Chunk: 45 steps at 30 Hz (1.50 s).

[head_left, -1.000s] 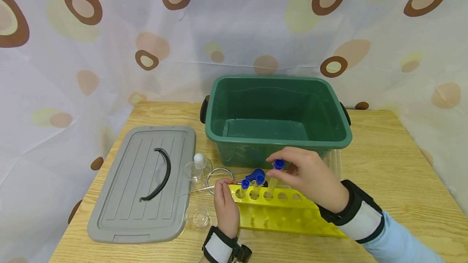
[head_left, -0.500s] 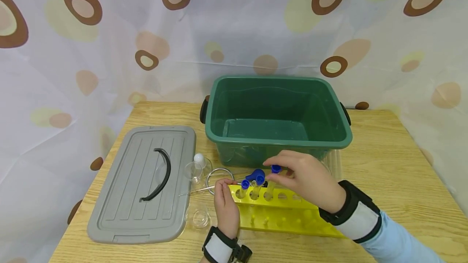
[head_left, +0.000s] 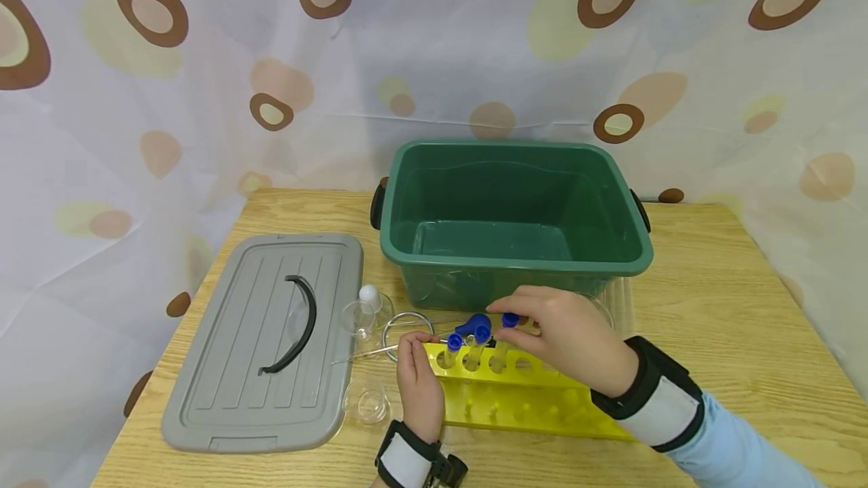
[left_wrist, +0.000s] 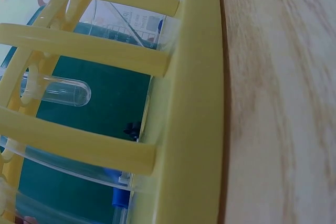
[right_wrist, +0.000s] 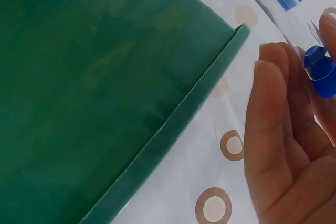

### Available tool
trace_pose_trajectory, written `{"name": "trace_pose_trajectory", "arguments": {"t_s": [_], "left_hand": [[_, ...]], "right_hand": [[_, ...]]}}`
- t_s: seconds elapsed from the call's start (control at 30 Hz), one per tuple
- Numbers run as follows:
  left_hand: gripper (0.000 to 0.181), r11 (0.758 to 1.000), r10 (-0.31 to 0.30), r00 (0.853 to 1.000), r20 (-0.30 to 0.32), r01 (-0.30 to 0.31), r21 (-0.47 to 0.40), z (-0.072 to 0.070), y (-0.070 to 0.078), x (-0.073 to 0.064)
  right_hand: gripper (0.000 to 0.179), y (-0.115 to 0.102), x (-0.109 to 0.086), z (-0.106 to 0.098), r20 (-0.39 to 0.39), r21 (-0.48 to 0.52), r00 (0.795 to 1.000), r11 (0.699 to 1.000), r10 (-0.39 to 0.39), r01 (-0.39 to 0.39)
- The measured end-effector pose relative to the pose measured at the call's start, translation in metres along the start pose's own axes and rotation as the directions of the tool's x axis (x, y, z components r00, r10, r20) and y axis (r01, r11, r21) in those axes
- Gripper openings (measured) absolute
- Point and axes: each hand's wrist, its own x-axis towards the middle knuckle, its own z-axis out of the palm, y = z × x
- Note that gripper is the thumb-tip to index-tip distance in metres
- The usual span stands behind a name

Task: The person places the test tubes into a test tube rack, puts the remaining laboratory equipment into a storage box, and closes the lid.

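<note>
A yellow test tube rack (head_left: 536, 422) lies along the table's front. My left hand (head_left: 422, 390) holds its left end, thumb side hidden. Between the fingertips of my right hand (head_left: 570, 333) is the blue stopper (head_left: 510, 319) of a clear test tube (head_left: 499, 356), which stands in the third hole from the left. Two stoppered test tubes, the left one (head_left: 450, 355) and its neighbour (head_left: 477, 350), fill the first holes. In the left wrist view a rounded tube end (left_wrist: 76, 93) hangs above the rack's base. The right wrist view shows the pinched stopper (right_wrist: 321, 72).
Behind the rack stands a green tub (head_left: 508, 258). Its grey lid (head_left: 230, 367) lies at the left. Between them are clear beakers (head_left: 369, 403), a white-capped bottle (head_left: 369, 296), a metal ring (head_left: 386, 339) and a blue rubber bulb (head_left: 473, 324).
My right hand has come down and slightly left, lowering the test tube further into the rack. My left hand has stayed at the rack's end.
</note>
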Motion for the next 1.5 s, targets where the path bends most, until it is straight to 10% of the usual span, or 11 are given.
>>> {"name": "trace_pose_trajectory", "arguments": {"t_s": [1.2,1.5], "left_hand": [[0.027,1.0,0.017,1.0,0.0,-0.017,-0.001,0.0,0.0,0.001],[0.028,1.0,0.004,1.0,-0.012,-0.004,0.011,0.0,-0.002,0.0]], "right_hand": [[0.03,0.003,-0.006,0.017,0.119,-0.051,0.991,0.997,0.058,-0.052],[0.024,0.052,-0.032,-0.057,-0.198,-0.026,0.967,0.985,0.163,-0.171]]}}
